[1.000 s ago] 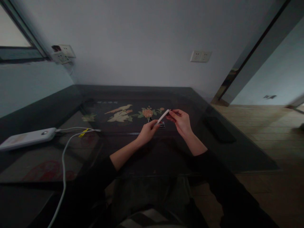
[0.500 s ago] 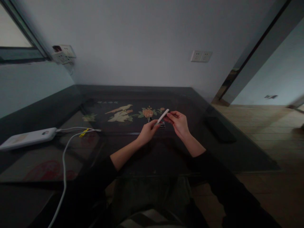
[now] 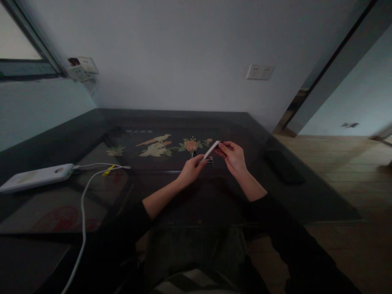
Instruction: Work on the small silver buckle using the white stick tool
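White power bank (image 3: 36,177), cable (image 3: 82,212), dark table (image 3: 171,122)

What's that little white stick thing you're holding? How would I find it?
Look at the dark glass table with the bird and flower picture. Just in front of the flower, the left hand and right hand meet, each pinching one end of a white stick. It is the only pale thing held above the table.

Both forearms reached forward from dark sleeves pushed back to mid-forearm, wrists angled inward so the hands nearly met. The left hand (image 3: 191,168) was curled, fingertips pinched in a closed grip. The right hand (image 3: 234,156), slightly higher, was likewise pinched shut, fingers bent toward the left.
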A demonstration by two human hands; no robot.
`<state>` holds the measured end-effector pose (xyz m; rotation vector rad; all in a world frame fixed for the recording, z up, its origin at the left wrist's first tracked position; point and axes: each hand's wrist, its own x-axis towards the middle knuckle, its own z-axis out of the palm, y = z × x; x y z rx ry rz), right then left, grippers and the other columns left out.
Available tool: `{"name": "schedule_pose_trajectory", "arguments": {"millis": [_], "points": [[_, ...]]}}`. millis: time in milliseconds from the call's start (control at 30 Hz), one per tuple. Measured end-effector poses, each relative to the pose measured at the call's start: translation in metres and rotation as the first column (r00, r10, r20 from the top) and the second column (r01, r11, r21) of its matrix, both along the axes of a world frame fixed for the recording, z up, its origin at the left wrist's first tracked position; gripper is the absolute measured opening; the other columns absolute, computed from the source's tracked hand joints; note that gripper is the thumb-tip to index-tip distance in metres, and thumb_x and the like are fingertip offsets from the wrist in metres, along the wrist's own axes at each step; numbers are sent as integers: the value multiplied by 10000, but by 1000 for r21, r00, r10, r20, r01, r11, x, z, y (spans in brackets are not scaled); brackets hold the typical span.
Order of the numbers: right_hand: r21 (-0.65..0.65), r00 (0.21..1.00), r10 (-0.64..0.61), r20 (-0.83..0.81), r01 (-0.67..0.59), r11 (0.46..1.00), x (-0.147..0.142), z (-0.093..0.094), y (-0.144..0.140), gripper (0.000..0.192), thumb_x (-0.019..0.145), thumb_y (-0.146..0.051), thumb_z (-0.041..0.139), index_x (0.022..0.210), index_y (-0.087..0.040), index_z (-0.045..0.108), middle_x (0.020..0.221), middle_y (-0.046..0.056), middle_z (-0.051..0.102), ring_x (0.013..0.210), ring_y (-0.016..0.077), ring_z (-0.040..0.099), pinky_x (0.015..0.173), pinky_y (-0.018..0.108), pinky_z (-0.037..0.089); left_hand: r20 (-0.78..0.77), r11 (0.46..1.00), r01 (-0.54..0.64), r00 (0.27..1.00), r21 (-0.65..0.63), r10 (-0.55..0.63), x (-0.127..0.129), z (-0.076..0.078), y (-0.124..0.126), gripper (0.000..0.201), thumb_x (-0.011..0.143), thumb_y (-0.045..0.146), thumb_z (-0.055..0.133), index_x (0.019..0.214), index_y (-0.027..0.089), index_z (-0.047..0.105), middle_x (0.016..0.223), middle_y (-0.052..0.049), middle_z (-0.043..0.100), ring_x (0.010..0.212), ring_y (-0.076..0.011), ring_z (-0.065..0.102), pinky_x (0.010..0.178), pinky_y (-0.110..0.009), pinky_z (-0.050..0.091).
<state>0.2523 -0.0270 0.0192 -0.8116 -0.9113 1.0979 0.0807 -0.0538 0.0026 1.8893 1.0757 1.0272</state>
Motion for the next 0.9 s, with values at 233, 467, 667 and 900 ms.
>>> {"name": "schedule_pose_trajectory", "arguments": {"millis": [233, 467, 667, 900], "points": [[-43, 993, 111, 32, -109, 993, -7, -4, -4, 281, 568, -298, 856, 717, -176, 652, 702, 10, 692, 640, 150, 690, 721, 313, 612, 15, 1000, 5, 1000, -18, -5, -2, 0, 2, 330, 903, 312, 489, 1149, 144, 631, 603, 34, 500, 538, -102, 417, 525, -209, 329], [4, 994, 113, -3, -113, 994, 1, 0, 0, 277, 584, -311, 857, 734, -183, 663, 738, 12, 719, 697, 167, 713, 716, 301, 610, 114, 987, 11, 993, -160, 7, -3, 2, 8, 245, 928, 307, 458, 1087, 164, 577, 548, 70, 405, 436, -70, 353, 445, -192, 269], [15, 986, 165, 4, -165, 986, 3, 0, 1, 294, 601, -312, 858, 801, -184, 685, 805, 32, 739, 756, 175, 719, 762, 309, 601, 263, 948, 113, 964, -299, -32, -8, -1, 19, 122, 954, 341, 435, 998, 228, 417, 524, 97, 446, 356, -54, 317, 384, -161, 218], [-16, 976, 215, 41, -215, 976, 3, -6, 4, 290, 604, -292, 855, 815, -183, 689, 801, 34, 734, 779, 178, 711, 840, 353, 570, 320, 930, 118, 947, -347, -1, -14, 6, 25, 176, 963, 298, 402, 865, 185, 496, 545, 68, 426, 360, -38, 296, 372, -165, 204]]}}
